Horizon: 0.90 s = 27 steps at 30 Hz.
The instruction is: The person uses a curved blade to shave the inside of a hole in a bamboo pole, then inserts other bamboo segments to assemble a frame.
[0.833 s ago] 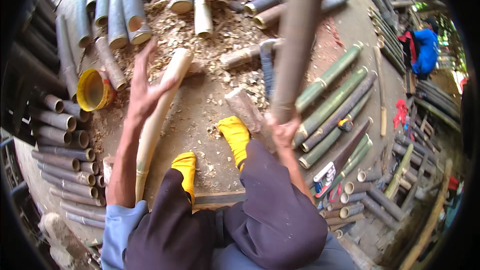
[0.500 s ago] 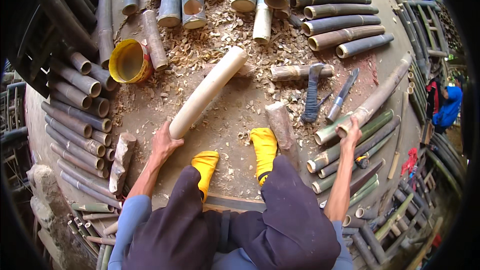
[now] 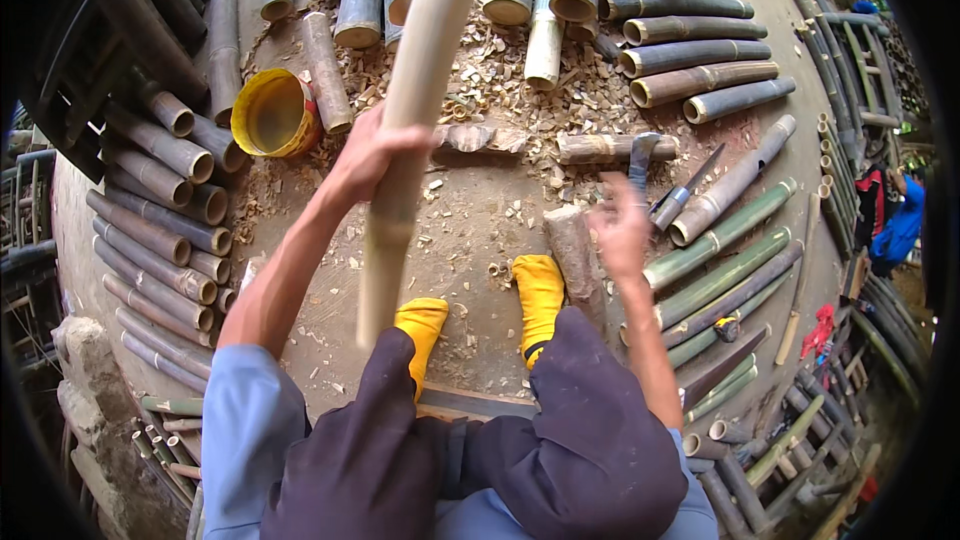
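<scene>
- Head view: far from you, grey bamboo tubes (image 3: pixel 360 0) stand out beyond a litter of wood chips (image 3: pixel 490 80).
- At left lie dark bamboo lengths (image 3: pixel 160 175), with a yellow bucket (image 3: pixel 309 115) on their far side.
- At right, green bamboo lengths (image 3: pixel 725 240) lie beside a knife (image 3: pixel 672 208).
- A short log (image 3: pixel 575 250) sits between your right yellow sock (image 3: pixel 541 295) and your right hand (image 3: pixel 618 225).
- Your left hand (image 3: pixel 378 152) is wrapped around the pale bamboo pole (image 3: pixel 410 90), which slants up in front of you, its near end by your left knee.
- Your right hand has its fingers loosely spread and nothing visible in it, just beside a dark-handled hand tool (image 3: pixel 640 162).
- Motion blurs that hand; you cannot tell whether it touches the tool.
- The pole covers part of the far tubes, and the upper edge cuts off its far end.
</scene>
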Each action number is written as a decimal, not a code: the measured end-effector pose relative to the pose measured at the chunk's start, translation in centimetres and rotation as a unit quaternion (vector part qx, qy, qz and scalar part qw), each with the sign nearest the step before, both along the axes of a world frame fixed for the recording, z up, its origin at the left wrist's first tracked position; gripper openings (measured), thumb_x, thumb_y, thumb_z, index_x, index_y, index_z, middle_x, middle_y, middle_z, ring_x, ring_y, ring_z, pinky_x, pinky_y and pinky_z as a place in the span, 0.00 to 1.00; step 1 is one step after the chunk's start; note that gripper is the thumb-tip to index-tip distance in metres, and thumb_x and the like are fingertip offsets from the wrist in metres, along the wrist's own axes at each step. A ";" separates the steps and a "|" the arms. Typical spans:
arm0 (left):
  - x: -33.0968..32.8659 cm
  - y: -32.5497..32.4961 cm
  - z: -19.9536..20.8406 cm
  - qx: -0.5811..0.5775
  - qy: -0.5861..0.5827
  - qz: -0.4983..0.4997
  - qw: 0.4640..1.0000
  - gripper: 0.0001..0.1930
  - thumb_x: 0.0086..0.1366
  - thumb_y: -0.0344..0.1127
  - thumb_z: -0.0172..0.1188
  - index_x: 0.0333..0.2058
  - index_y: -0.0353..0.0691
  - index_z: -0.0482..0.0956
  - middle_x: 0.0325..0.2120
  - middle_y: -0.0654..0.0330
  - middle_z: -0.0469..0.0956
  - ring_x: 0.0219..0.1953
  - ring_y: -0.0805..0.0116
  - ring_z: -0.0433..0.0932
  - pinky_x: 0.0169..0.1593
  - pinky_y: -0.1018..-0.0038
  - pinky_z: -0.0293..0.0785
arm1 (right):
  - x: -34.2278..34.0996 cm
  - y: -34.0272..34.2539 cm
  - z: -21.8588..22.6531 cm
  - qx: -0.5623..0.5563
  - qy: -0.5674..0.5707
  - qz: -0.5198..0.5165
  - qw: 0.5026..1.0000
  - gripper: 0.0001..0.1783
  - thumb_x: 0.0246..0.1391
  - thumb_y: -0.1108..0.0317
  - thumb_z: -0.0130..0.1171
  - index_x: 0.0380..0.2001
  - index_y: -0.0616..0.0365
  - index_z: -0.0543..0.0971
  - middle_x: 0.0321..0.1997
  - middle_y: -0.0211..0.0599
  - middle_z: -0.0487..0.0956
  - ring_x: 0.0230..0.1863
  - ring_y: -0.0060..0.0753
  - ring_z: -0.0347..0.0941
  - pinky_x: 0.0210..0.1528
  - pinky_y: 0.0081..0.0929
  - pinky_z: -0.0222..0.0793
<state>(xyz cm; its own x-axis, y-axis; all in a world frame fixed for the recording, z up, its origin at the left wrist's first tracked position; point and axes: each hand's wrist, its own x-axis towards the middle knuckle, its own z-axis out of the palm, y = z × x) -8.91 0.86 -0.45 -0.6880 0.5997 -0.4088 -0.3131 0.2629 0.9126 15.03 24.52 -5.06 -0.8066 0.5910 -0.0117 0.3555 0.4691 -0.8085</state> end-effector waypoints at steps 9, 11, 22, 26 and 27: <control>-0.7 9.5 -3.1 0.087 -0.125 0.071 0.986 0.23 0.48 0.39 0.69 0.39 0.35 0.71 0.31 0.58 0.74 0.31 0.70 0.74 0.36 0.67 0.76 | -3.4 -12.1 -1.4 -0.394 -0.015 0.088 0.915 0.43 0.34 0.53 0.71 0.51 0.63 0.64 0.40 0.40 0.74 0.41 0.30 0.72 0.44 0.28 0.70; 0.5 8.9 -4.3 0.106 -0.126 0.067 0.984 0.27 0.50 0.43 0.67 0.45 0.34 0.71 0.35 0.53 0.74 0.37 0.62 0.74 0.44 0.63 0.74 | -2.2 -12.0 -1.9 -0.355 -0.002 0.070 0.932 0.40 0.33 0.56 0.70 0.49 0.63 0.66 0.39 0.40 0.74 0.39 0.30 0.72 0.43 0.30 0.70; 0.4 1.4 -14.0 -0.210 0.491 -0.121 0.837 0.31 0.45 0.38 0.70 0.49 0.38 0.70 0.44 0.50 0.71 0.47 0.58 0.71 0.52 0.63 0.71 | -0.4 -10.3 -3.1 -0.314 -0.021 0.014 0.949 0.35 0.32 0.61 0.68 0.47 0.65 0.69 0.38 0.43 0.76 0.38 0.34 0.74 0.43 0.31 0.71; 4.9 0.7 -12.5 -0.321 0.370 -0.052 0.870 0.27 0.49 0.55 0.66 0.30 0.36 0.67 0.28 0.55 0.72 0.26 0.68 0.72 0.25 0.68 0.70 | 0.3 -9.7 -2.1 -0.300 -0.044 0.002 0.953 0.35 0.33 0.60 0.67 0.46 0.65 0.69 0.37 0.44 0.77 0.37 0.36 0.75 0.43 0.31 0.71; 7.1 0.0 -13.2 -0.309 0.361 -0.003 0.880 0.29 0.45 0.58 0.66 0.32 0.38 0.68 0.29 0.56 0.71 0.25 0.68 0.72 0.22 0.70 0.69 | 0.3 -9.2 -1.9 -0.289 -0.038 -0.002 0.957 0.35 0.33 0.60 0.67 0.46 0.65 0.69 0.37 0.44 0.77 0.37 0.36 0.75 0.43 0.31 0.72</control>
<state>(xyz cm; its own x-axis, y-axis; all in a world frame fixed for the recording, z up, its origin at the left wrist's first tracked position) -1.85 0.88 -13.62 -0.9000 0.4205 -0.1151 0.2932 0.7791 0.5541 15.32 15.36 -7.00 -0.7883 0.4712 -0.3956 0.4244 -0.0490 -0.9042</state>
